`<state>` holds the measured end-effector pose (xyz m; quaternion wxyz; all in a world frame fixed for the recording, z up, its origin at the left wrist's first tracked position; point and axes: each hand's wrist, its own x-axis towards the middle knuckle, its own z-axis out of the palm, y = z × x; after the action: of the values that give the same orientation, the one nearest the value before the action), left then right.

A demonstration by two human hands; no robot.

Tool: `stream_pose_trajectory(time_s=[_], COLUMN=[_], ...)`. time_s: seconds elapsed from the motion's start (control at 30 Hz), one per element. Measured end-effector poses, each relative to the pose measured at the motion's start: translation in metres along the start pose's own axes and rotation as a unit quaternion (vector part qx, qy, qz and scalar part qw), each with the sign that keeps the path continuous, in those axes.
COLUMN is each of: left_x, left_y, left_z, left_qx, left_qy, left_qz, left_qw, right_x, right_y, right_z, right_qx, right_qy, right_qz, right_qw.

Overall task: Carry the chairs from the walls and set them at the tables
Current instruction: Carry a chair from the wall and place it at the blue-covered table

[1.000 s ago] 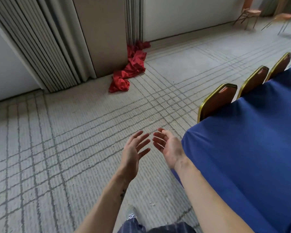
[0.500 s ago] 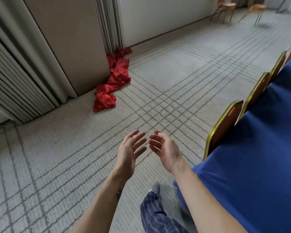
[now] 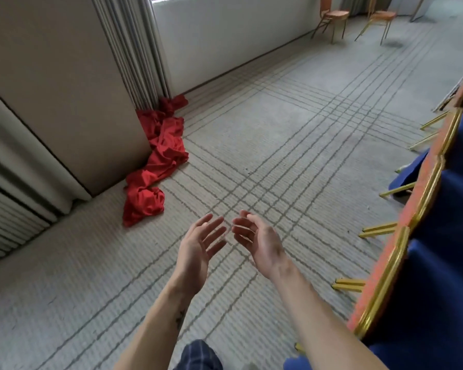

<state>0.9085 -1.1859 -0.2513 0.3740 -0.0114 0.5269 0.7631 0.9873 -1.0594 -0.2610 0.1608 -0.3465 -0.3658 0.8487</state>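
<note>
The person has walked on along the blue table (image 3: 439, 303); beside it, left hand (image 3: 195, 247) and right hand (image 3: 262, 244) hover loosely spread, holding nothing.

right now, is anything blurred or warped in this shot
Head view: left hand, right hand and red cloth are sharp; the chair row at the right edge is smeared and bowed by the wide lens; the curtain leans; soft daylight, faint shadows under the far chairs.
</note>
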Motion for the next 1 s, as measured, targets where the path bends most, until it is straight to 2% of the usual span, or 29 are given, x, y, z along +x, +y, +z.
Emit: stream_pose_trajectory(time_s=[0.27, 0.57, 0.77, 1.0], left_x=[0.193, 0.406, 0.509, 0.667], left_y=[0.047, 0.145, 0.177, 0.172], left_z=[0.047, 0.140, 0.203, 0.313], left_qx=[0.008, 0.035, 0.057, 0.066], left_qy=[-0.054, -0.136, -0.170, -0.182], left_qz=[-0.033, -0.054, -0.062, -0.090], left_qw=[0.998, 0.989, 0.982, 0.977], right_x=[0.170, 0.344, 0.440, 0.584], right_y=[-0.070, -0.193, -0.260, -0.362], right_z=[0.027, 0.075, 0.067, 0.011], right_qx=[0.029, 0.046, 0.060, 0.101], right_qy=[0.067, 0.115, 0.135, 0.159], right_qz=[-0.026, -0.087, -0.102, -0.120], right_qw=[0.997, 0.989, 0.984, 0.975])
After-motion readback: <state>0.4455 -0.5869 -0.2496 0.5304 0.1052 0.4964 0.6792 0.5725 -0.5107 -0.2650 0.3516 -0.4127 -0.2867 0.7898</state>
